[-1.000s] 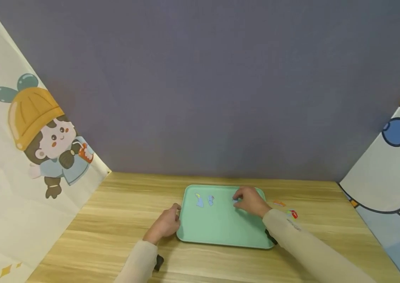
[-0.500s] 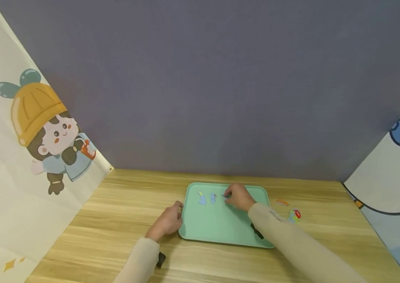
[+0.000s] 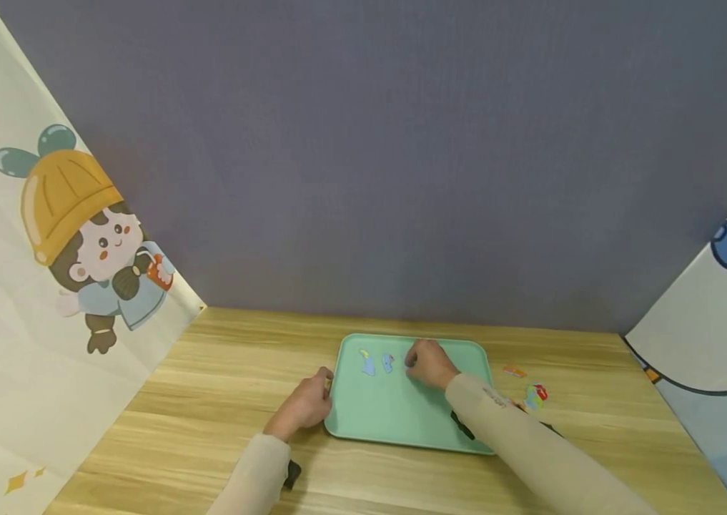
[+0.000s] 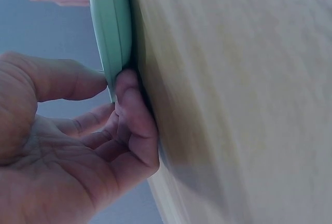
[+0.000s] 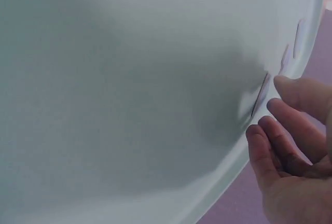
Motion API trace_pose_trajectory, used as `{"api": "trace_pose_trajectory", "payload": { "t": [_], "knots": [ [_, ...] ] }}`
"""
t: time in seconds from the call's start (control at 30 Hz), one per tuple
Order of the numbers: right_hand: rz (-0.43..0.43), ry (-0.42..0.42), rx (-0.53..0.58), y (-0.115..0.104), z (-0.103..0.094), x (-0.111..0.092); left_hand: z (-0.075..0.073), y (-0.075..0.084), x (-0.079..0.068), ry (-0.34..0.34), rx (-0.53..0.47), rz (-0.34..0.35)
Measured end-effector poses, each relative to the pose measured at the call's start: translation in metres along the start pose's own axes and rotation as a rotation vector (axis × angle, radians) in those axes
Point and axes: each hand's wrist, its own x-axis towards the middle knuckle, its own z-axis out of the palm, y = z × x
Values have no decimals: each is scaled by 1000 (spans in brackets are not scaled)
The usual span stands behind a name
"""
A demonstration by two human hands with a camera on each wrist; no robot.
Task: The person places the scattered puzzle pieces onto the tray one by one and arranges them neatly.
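A mint-green tray lies on the wooden table. My left hand grips its left rim; in the left wrist view the thumb lies on top and curled fingers go under the edge. Over the tray's far part is my right hand. In the right wrist view its thumb and fingertips stand apart, right at a thin flat piece that lies on the tray. To its left, a blue piece with a red spot and a blue piece with a yellow tip lie apart in a row.
Right of the tray, an orange piece lies on the wooden table. Several red, green and blue pieces lie bunched nearer my right sleeve. A grey panel stands behind the table.
My right hand has moved left across the tray with a small blue piece, which now lies beside the other two. My left hand has stayed on the rim. The view has shifted slightly.
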Motion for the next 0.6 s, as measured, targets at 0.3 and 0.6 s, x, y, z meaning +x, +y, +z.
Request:
{"api": "trace_pose_trajectory", "payload": {
  "t": [0.3, 0.6],
  "knots": [
    [21, 55, 87, 11, -32, -19, 2, -2, 0, 9, -4, 15],
    [-16, 85, 75, 40, -66, -38, 2, -3, -2, 8, -23, 18]
  ]
}}
